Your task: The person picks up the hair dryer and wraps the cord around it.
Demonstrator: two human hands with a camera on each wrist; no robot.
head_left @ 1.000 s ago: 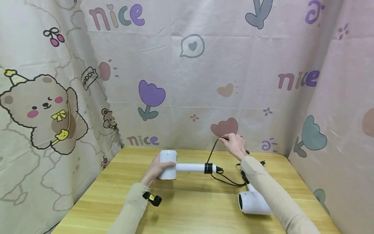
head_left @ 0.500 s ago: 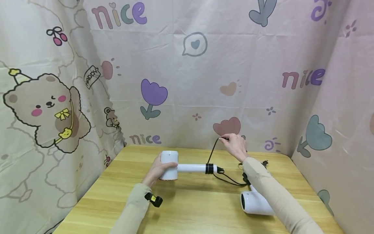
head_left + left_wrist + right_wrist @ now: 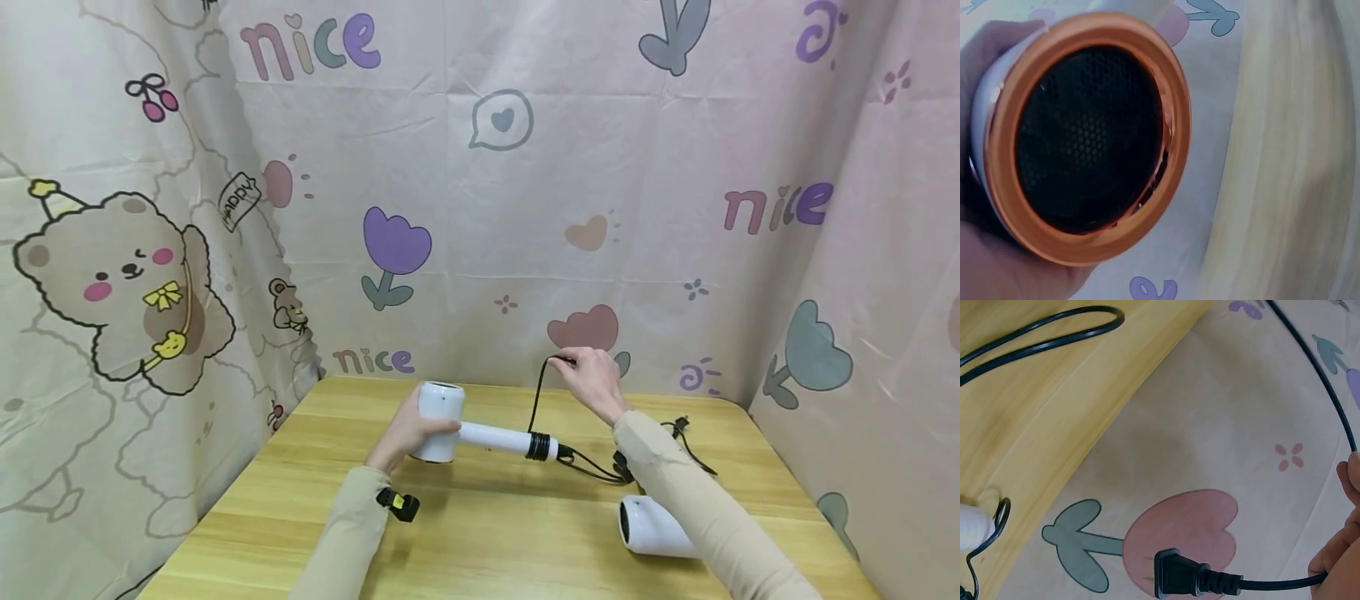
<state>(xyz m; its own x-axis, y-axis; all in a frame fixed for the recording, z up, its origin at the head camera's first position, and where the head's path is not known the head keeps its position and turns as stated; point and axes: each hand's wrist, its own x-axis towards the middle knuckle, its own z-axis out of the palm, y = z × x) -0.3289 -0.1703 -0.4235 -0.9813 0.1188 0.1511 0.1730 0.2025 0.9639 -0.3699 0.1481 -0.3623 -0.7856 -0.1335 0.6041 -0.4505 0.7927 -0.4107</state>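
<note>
- The left hand [image 3: 405, 435] is partly closed, its fingers and thumb curled around the barrel of a white hair dryer [image 3: 491, 437].
- That dryer is above the table [image 3: 480, 546], between the two hands, its handle pointing to the right and dipping slightly.
- From the left wrist I see the barrel's end: a copper-coloured ring [image 3: 1000, 144] around a dark mesh [image 3: 1085, 137].
- The right hand [image 3: 592, 383] is nearly closed, thumb and fingertips pinching a black cord [image 3: 536, 396], raised higher than the dryer.
- The cord drops from those fingertips to the handle, where several tight turns [image 3: 537, 447] wrap it near the end.
- Beyond the right hand's other side, a length of cord ends in a black plug [image 3: 1179, 574] with two prongs.
- A cord loop [image 3: 588, 467] runs from the handle's tip towards the right sleeve [image 3: 697, 500].
- Under that sleeve, and partly hidden by it, a second white hair dryer [image 3: 660, 529] lies on the table.
- Another plug [image 3: 681, 423] sits near the table's back right corner.
- Around the table hangs a pale cloth [image 3: 480, 208] printed with flowers, the word "nice" and a winking bear [image 3: 123, 292].
</note>
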